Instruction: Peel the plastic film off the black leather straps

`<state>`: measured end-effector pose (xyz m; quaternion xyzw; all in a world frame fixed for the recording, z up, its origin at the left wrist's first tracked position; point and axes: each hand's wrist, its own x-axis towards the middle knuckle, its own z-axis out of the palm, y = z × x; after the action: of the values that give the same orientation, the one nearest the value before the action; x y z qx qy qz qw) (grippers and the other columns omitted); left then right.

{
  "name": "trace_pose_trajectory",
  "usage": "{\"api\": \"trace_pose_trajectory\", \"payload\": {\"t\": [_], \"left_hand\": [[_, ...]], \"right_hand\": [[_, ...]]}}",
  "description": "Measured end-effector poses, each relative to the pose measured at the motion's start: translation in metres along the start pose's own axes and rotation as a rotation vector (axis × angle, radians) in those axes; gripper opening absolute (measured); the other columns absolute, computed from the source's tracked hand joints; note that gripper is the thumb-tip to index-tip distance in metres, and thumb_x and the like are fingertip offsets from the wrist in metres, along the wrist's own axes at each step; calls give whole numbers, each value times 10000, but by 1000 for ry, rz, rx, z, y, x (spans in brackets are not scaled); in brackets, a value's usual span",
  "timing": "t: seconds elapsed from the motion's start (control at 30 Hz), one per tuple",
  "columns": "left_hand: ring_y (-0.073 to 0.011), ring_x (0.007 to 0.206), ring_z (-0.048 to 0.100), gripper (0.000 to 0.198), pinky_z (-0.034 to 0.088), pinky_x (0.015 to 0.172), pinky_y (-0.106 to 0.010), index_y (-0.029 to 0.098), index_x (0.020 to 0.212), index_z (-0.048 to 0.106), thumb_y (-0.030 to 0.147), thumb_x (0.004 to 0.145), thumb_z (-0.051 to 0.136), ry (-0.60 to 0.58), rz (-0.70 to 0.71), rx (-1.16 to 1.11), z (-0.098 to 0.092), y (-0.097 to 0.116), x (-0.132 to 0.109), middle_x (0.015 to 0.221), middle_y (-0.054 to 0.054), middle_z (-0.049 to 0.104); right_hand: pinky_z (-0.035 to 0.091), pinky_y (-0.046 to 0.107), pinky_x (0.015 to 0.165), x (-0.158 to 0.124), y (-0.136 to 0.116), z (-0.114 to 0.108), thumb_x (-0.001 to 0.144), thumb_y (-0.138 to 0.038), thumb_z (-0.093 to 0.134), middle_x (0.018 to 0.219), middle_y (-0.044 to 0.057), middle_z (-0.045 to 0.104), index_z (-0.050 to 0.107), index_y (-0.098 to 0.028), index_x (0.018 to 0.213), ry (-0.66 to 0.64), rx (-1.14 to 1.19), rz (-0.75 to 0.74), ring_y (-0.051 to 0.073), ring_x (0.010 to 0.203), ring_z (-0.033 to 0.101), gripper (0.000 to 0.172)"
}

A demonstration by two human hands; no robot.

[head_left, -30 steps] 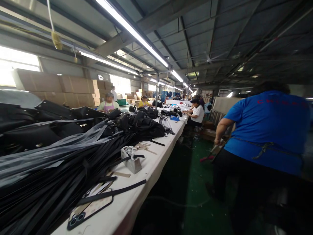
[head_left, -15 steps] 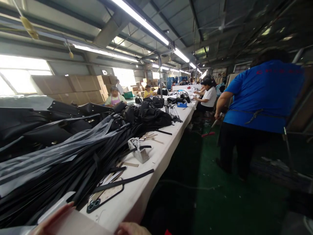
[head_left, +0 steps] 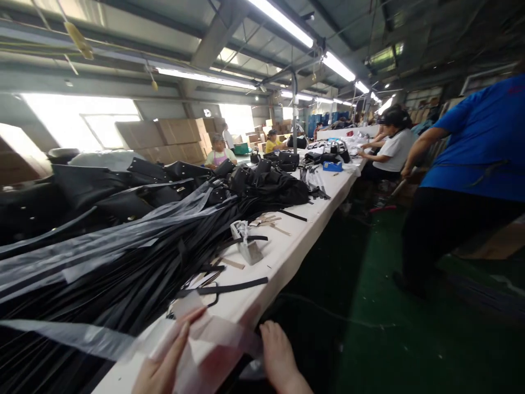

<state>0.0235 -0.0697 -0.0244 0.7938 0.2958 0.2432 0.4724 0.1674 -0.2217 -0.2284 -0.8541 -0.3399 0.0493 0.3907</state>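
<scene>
A thin, whitish see-through sheet point(head_left: 223, 331) stretches between my two hands over the table's front edge. My left hand point(head_left: 166, 355) pinches it, with a long loose tail of it trailing left across the black straps. At the sheet's right end, my right hand point(head_left: 281, 353) is closed with curled fingers; something dark lies below it, too blurred to name. A great heap of black straps point(head_left: 135, 284) covers the table's left part. Just beyond my left hand, one black strap point(head_left: 241, 286) lies on the white tabletop.
A grey tape dispenser point(head_left: 248, 246) stands near the table point(head_left: 283, 246) edge beside beige strips point(head_left: 268, 221). Black bag parts point(head_left: 262, 183) are piled beyond it. On the right, a person in a blue shirt point(head_left: 471, 148) holds a long handle over the green floor point(head_left: 377, 306). Others sit farther along.
The view has turned left, and both my hands have risen into sight with the sheet. The phone on the table is now mostly covered. The person in blue appears farther right.
</scene>
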Motion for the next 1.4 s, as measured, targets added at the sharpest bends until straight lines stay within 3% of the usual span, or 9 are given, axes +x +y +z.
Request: {"api": "trace_pose_trajectory", "payload": {"t": [0.13, 0.37, 0.57, 0.73, 0.87, 0.97, 1.1, 1.2, 1.4], "left_hand": [[-328, 1237, 559, 521, 367, 1139, -479, 294, 1109, 739, 675, 850, 496, -135, 35, 3, 45, -18, -27, 1234, -49, 686], [-275, 1311, 488, 410, 220, 1212, -454, 316, 1237, 666, 498, 959, 425, -336, 185, -1, 78, -31, -66, 1356, -68, 605], [-277, 1283, 500, 420, 338, 1153, -441, 294, 1221, 669, 513, 954, 430, -299, 29, -54, 55, -42, -70, 1372, -83, 572], [-286, 1300, 479, 457, 281, 1178, -465, 271, 1125, 720, 566, 934, 428, -110, -66, -173, 27, -57, -65, 1334, -68, 595], [-305, 1325, 458, 493, 277, 1180, -467, 246, 1095, 739, 617, 889, 487, -170, -136, -256, 16, -61, -68, 1372, -78, 576], [-304, 1303, 483, 492, 369, 1129, -454, 229, 1087, 742, 614, 874, 524, -248, -146, -381, 19, -60, -75, 1402, -88, 554], [-302, 1152, 598, 464, 472, 1019, -413, 198, 1006, 770, 591, 829, 597, -200, -162, -410, 14, -62, -74, 1240, -107, 668], [-291, 917, 665, 447, 518, 892, -393, 160, 889, 778, 571, 786, 638, -9, -225, -368, -5, -66, -65, 914, -88, 757], [-265, 804, 671, 371, 515, 771, -337, 150, 825, 780, 497, 705, 728, 116, -274, -433, -39, -70, -56, 838, -87, 771]], "right_hand": [[439, 454, 1046, 0, -22, -62, 765, -9, 486, 1201, 130, 640, 664, -198, 1133, 69, 214, -81, 295, 1164, 580, 451], [379, 451, 1101, -20, -62, -87, 787, -269, 699, 1307, 130, 596, 526, -212, 1318, -400, 808, -180, 286, 1246, 545, 561], [501, 383, 913, -22, -82, -53, 732, -377, 793, 1068, 95, 702, 621, -184, 1171, -595, 1251, 126, 247, 991, 670, 509], [510, 327, 739, -23, -75, -47, 782, -518, 719, 701, 49, 676, 702, -154, 939, -366, 1192, 300, 184, 695, 629, 397], [492, 360, 871, -27, -87, -61, 830, -496, 662, 1074, 103, 682, 740, -173, 756, -600, 1097, 35, 247, 1000, 627, 341], [488, 335, 862, -33, -110, -62, 853, -416, 637, 980, 73, 681, 757, -180, 731, -826, 922, -173, 229, 988, 618, 291], [492, 282, 705, -39, -127, -52, 881, -382, 594, 804, 41, 654, 758, -166, 756, -810, 875, -155, 162, 722, 610, 298], [488, 270, 709, -40, -132, -52, 886, -315, 585, 840, 47, 673, 763, -174, 745, -774, 789, -184, 165, 752, 629, 267], [485, 266, 742, -42, -149, -53, 848, -189, 575, 846, 35, 707, 783, -197, 783, -822, 630, -270, 172, 794, 657, 218]]}}
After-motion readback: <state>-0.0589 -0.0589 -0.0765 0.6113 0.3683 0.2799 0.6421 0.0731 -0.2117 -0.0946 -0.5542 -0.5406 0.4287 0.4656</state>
